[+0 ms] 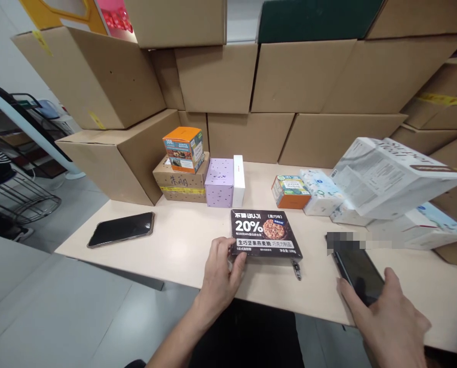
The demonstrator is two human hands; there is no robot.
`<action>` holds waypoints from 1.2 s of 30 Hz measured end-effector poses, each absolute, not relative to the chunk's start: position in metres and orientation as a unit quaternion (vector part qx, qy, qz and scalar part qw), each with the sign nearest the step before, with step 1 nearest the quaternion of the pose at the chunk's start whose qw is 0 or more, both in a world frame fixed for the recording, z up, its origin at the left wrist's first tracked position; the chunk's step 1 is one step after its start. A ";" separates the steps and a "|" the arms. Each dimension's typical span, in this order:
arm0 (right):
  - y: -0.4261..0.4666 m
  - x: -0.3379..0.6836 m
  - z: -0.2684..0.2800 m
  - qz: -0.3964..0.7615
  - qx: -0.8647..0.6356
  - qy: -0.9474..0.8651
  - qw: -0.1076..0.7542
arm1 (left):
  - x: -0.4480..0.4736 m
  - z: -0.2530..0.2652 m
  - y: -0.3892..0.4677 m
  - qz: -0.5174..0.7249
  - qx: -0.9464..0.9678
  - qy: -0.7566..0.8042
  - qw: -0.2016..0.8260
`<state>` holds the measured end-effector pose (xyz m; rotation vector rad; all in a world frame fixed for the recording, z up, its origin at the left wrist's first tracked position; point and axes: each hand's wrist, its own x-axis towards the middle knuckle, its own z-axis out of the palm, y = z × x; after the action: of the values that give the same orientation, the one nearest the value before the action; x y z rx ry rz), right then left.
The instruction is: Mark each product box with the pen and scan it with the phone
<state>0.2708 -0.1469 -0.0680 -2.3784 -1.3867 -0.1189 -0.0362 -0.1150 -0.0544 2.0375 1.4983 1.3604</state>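
- currently, a dark phone [361, 276] is gripped along its sides between the thumb and fingers of the right hand [393, 312]; whether it is lifted off the tabletop [182, 248] cannot quite be told.
- a black box [267, 232] is set flat near the front edge, its near left corner held lightly by the part-curled left hand [221, 268].
- the step in hand is judged to be one of steadying the black box while the dark phone is grasped; for any next move, an even grip on both would be called for.
- beside the box's near right corner, a small dark object [297, 270] is seen.
- to the left, a second phone [121, 230] is laid face up.
- farther back, an orange box [184, 148] is stacked on a brown box [180, 186], beside a purple box [220, 186].
- behind, cardboard cartons [215, 76] are piled.
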 end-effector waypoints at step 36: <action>-0.144 0.110 -0.062 -0.094 -0.605 -0.640 0.464 | -0.034 -0.058 -0.117 0.503 0.693 0.484 0.180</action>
<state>0.1104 -0.1443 -0.0616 -1.4869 -1.5739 -0.2321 -0.0343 -0.1171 -0.0585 1.9581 1.3684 1.4212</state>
